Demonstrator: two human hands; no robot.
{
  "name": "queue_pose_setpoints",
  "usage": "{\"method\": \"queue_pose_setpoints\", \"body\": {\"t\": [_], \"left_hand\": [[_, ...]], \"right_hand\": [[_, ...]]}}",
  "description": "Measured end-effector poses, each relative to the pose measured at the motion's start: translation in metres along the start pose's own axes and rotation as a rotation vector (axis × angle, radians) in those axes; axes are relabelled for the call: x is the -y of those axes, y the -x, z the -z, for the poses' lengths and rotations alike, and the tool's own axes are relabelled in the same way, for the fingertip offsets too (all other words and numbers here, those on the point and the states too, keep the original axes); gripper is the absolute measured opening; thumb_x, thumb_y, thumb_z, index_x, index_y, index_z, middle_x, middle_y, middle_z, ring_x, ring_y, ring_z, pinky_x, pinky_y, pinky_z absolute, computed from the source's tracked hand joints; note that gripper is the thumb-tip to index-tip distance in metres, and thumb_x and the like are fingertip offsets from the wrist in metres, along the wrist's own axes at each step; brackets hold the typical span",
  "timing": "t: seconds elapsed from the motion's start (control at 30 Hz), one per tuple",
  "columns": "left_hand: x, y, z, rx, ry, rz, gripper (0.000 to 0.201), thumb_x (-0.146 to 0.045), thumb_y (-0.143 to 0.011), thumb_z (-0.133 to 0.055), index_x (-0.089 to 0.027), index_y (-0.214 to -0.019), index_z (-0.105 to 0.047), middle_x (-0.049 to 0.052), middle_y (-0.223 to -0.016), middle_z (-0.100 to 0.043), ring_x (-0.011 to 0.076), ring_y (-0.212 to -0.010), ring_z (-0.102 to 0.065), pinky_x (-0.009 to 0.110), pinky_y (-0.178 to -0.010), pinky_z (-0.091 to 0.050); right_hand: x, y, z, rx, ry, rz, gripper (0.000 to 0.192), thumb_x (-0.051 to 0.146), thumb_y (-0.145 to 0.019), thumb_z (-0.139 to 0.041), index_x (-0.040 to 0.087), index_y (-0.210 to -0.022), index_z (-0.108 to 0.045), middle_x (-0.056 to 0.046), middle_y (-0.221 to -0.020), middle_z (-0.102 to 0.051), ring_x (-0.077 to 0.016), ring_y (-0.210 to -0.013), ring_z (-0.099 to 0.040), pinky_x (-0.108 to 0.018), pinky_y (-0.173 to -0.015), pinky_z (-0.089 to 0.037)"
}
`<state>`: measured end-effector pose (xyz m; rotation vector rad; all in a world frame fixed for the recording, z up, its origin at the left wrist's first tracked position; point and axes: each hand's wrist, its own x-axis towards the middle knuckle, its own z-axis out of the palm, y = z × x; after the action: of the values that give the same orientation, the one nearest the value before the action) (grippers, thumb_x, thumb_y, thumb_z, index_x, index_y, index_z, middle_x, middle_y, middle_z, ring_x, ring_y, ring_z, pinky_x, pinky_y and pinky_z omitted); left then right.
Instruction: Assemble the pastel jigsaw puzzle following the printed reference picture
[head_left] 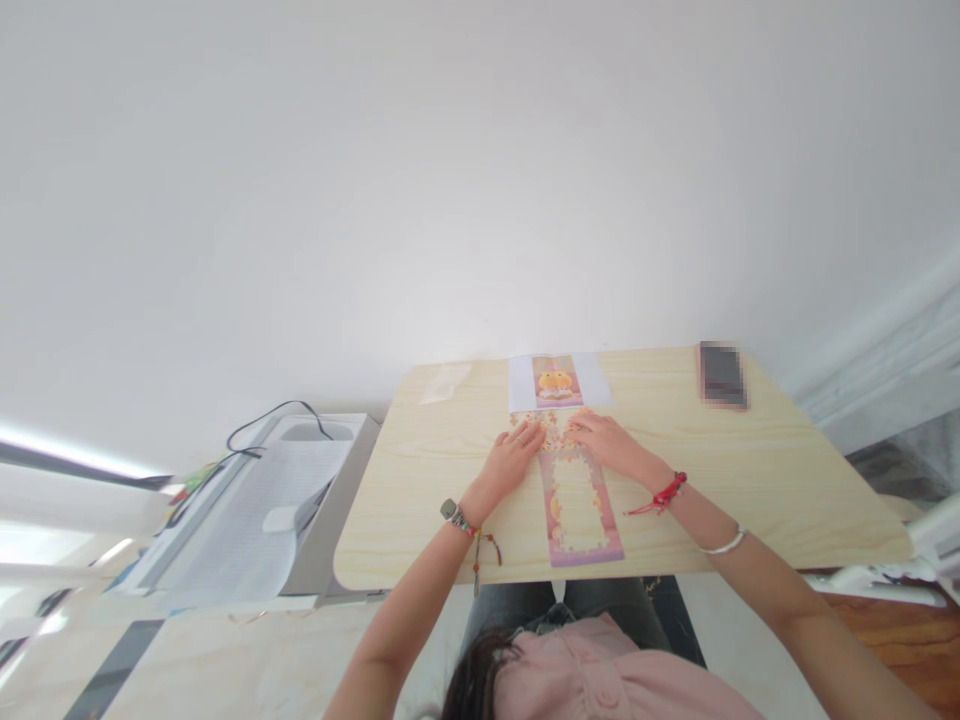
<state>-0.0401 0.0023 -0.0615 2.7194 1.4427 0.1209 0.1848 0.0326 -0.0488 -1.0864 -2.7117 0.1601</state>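
on the wooden table, left hand and right hand rest flat, fingers spread, grasping nothing, atop loose puzzle pieces above the pink puzzle frame.

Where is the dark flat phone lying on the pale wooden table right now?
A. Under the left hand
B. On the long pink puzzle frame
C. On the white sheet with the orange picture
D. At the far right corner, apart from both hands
D: the dark flat phone lies by the far right corner of the pale wooden table, well clear of the right hand.
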Motion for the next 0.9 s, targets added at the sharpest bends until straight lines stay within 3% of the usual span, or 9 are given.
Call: {"method": "queue_pose_setpoints", "body": {"t": [0.13, 0.4, 0.6, 0.7, 0.9], "left_hand": [[-0.002, 0.003, 0.003, -0.025, -0.001, 0.006, 0.063, 0.000, -0.077, -0.027, -0.023, -0.136, -0.022, 0.006, -0.145, -0.019, 0.0167, -0.133, -0.015, 0.034, -0.097, -0.031], [0.000, 0.009, 0.004, 0.027, 0.041, -0.042, 0.061, -0.003, -0.079, -0.027, -0.028, -0.135, -0.023, 0.004, -0.142, -0.027, 0.0163, -0.132, -0.017, 0.037, -0.097, -0.030], [0.007, 0.005, 0.005, -0.067, 0.049, 0.052, 0.075, 0.006, -0.071, -0.027, -0.025, -0.138, -0.014, 0.006, -0.145, -0.017, 0.0175, -0.133, -0.013, 0.035, -0.098, -0.029], [0.018, 0.001, 0.007, -0.065, 0.029, 0.125, 0.069, 0.004, -0.073, -0.027, -0.021, -0.136, -0.021, 0.009, -0.144, -0.023, 0.0190, -0.132, -0.019, 0.035, -0.097, -0.031], [0.023, 0.000, 0.008, -0.036, 0.066, 0.076, 0.057, -0.001, -0.077, -0.030, -0.024, -0.129, -0.033, 0.007, -0.135, -0.038, 0.0151, -0.119, -0.041, 0.031, -0.091, -0.038]], "right_hand": [[0.001, 0.000, -0.001, -0.023, 0.012, -0.028, 0.032, 0.009, -0.082, -0.044, 0.021, -0.110, -0.056, -0.009, -0.109, -0.054, -0.0208, -0.109, -0.043, -0.036, -0.088, -0.036], [-0.002, 0.004, -0.003, -0.011, 0.028, -0.039, 0.032, 0.012, -0.084, -0.043, 0.024, -0.110, -0.056, -0.008, -0.114, -0.052, -0.0214, -0.110, -0.043, -0.036, -0.088, -0.037], [-0.003, 0.004, -0.001, -0.043, 0.043, -0.068, 0.037, 0.009, -0.083, -0.043, 0.024, -0.116, -0.051, -0.009, -0.118, -0.051, -0.0218, -0.113, -0.042, -0.037, -0.090, -0.036], [-0.012, 0.004, 0.000, -0.061, 0.062, -0.127, 0.034, 0.010, -0.084, -0.040, 0.019, -0.114, -0.052, -0.011, -0.118, -0.051, -0.0222, -0.112, -0.044, -0.038, -0.089, -0.037], [-0.024, 0.003, -0.006, -0.030, 0.027, -0.098, 0.035, 0.004, -0.079, -0.041, 0.017, -0.107, -0.058, -0.010, -0.112, -0.057, -0.0205, -0.104, -0.050, -0.036, -0.089, -0.038]]}}
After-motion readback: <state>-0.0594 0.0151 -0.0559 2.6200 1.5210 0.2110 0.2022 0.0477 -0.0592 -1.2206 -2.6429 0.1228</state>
